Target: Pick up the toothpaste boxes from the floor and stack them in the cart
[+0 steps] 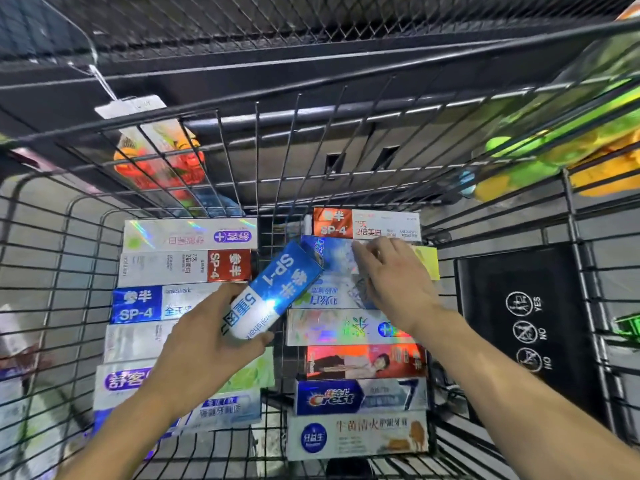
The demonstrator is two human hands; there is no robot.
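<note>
While left hand (204, 344) grips blue SP-1 box (277, 289) — tilted, right hand (394, 271) fingers flat on cart's (55, 237) stacked boxes (356, 327).

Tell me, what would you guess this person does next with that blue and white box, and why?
Probably lay it flat in the cart. The left hand grips the blue and white SP-1 box tilted above two rows of boxes already lying flat, while the right hand rests fingers on a blue box in the right row, seemingly tidying a spot.

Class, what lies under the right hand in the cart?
The right hand rests on a blue holographic toothpaste box; a yellow box peeks out beside it. Their labels are mostly covered.
</note>
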